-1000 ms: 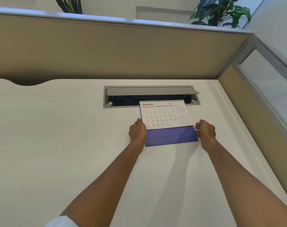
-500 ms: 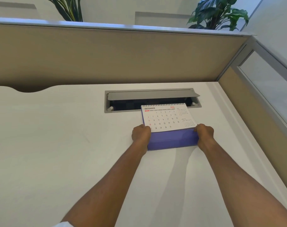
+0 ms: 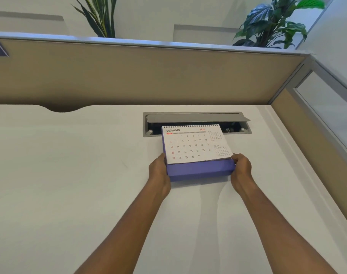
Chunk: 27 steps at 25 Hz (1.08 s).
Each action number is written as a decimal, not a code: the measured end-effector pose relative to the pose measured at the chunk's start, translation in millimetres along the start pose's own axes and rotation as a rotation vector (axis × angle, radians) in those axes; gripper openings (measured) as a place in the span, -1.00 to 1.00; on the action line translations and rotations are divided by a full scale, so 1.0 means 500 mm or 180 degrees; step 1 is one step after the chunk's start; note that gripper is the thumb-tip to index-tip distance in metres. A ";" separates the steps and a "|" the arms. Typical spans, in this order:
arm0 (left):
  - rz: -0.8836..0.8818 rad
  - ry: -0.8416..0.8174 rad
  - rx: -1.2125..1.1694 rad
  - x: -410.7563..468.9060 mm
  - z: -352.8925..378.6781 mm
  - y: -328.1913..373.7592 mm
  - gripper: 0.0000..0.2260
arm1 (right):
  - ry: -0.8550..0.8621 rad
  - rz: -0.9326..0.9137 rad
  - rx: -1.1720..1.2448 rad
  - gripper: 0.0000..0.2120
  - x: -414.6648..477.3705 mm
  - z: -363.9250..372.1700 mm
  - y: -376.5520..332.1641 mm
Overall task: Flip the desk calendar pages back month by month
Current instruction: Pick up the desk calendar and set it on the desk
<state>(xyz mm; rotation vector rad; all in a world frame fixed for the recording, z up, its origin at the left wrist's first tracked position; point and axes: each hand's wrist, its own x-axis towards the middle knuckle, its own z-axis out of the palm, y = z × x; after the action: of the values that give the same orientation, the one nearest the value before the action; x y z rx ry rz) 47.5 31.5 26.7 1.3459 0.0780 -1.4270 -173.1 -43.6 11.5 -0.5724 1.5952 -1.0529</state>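
You have one calendar [image 3: 196, 147], two hands on it, left [image 3: 158, 171] and right [image 3: 241, 170], one desk [image 3: 69, 184], one cable tray [image 3: 196, 118], two plants, spiky [image 3: 98, 16] and broad-leaved [image 3: 271, 24], and one partition [image 3: 129, 74]

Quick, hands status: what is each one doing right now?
Left hand: closed on the left end of the desk calendar, at its purple base.
Right hand: closed on the calendar's right end, fingers at the page corner.
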 end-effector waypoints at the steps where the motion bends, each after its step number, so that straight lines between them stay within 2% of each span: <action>1: 0.0034 0.0045 -0.0114 -0.008 -0.020 0.013 -0.74 | -0.0123 -0.0083 -0.0023 -0.77 -0.024 0.013 0.004; 7: 0.0315 0.0321 -0.0576 -0.068 -0.178 0.101 -0.73 | -0.0860 -0.0451 -0.0208 -0.75 -0.169 0.109 0.050; 13: 0.0748 0.0254 -0.0618 -0.154 -0.351 0.186 -0.83 | -0.1341 -0.0733 -0.0509 -0.73 -0.293 0.205 0.083; 19: 0.0949 0.0324 -0.0732 -0.220 -0.515 0.231 -0.77 | -0.2109 -0.0663 -0.0731 -0.53 -0.391 0.280 0.102; 27: 0.0947 0.0697 -0.0836 -0.246 -0.660 0.251 -0.82 | -0.2617 -0.0306 -0.0674 -0.54 -0.454 0.368 0.171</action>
<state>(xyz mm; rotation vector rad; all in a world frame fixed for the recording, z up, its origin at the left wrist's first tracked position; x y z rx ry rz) 318.8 284.2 75.6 1.2323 0.1941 -0.9814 80.9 119.6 51.6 -1.0696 0.9507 -0.5839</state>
